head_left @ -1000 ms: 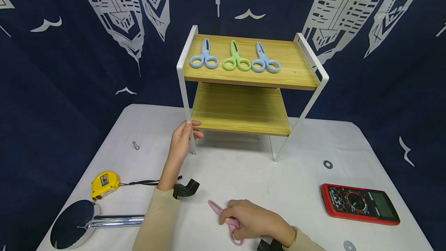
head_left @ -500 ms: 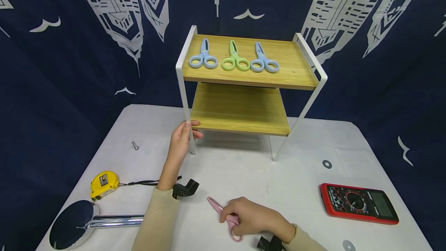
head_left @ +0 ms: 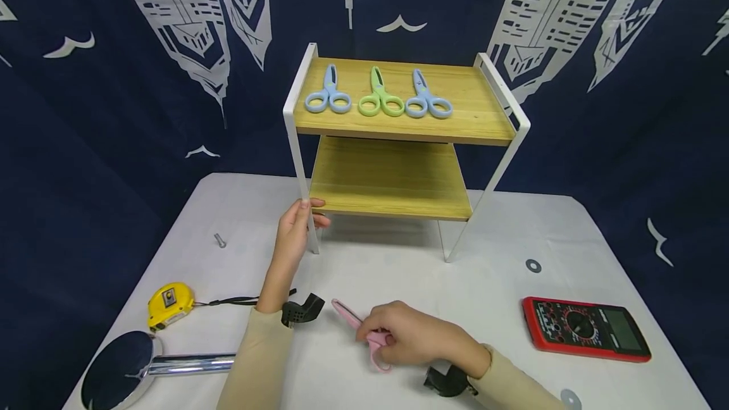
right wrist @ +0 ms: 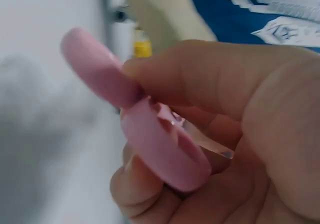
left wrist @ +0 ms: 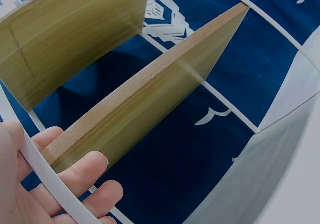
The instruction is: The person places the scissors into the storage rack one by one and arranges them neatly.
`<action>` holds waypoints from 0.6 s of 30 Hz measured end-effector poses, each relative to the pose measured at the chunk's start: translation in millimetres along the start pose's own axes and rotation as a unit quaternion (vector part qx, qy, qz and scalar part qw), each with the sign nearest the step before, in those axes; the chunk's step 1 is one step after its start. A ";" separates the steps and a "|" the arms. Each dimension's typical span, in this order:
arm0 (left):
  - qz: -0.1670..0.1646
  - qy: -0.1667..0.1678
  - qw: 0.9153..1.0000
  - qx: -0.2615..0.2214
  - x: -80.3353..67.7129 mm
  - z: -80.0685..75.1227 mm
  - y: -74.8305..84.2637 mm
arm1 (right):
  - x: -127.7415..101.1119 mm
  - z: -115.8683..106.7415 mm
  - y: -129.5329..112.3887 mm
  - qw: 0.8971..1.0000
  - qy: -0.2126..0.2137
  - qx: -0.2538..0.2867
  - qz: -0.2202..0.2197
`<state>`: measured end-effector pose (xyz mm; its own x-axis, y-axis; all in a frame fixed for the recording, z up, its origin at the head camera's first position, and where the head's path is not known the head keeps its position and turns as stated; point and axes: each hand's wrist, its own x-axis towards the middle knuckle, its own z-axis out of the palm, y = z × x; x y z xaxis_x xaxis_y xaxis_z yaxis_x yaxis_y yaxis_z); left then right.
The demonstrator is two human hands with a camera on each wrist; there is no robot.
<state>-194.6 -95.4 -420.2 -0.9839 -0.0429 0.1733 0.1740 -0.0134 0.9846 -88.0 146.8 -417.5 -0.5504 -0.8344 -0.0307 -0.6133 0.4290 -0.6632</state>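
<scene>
A two-tier shelf [head_left: 393, 176] with wooden boards and a white frame stands at the back of the table. My left hand [head_left: 293, 233] grips its front left leg [left wrist: 50, 179] near the lower board, fingers curled round the white bar in the left wrist view. In my right hand [head_left: 412, 335], thumb and fingers pinch a pair of pink scissors [head_left: 346, 313] over the table front, its blades pointing up and left. The pink handle loops [right wrist: 165, 146] show close up in the right wrist view. Blue scissors [head_left: 328, 90], green scissors [head_left: 380, 93] and another blue pair [head_left: 427, 97] lie in a row on the top board.
A yellow tape measure [head_left: 171, 305] with a black strap and a round, dark-faced object [head_left: 119, 369] with a chrome handle lie at left. A bolt [head_left: 219, 240] is behind them. At right are a red multimeter [head_left: 585, 329] and washers [head_left: 533, 266]. A patterned blue curtain hangs behind.
My right hand has moved the pink scissors forward toward the shelf, slightly left at the tip. The left hand keeps its grip on the shelf leg. The head view has shifted slightly.
</scene>
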 end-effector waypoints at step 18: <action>0.015 -0.002 1.000 -0.008 0.0 0.4 -0.3 | -27.8 -227.8 -91.0 0.962 0.245 -0.112 -0.032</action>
<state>-194.6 -95.0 -420.5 -0.9785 -0.0398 0.2023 0.2035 -0.0278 0.9787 -145.9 209.8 -185.9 -0.6743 -0.6221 0.3978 -0.7319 0.4916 -0.4718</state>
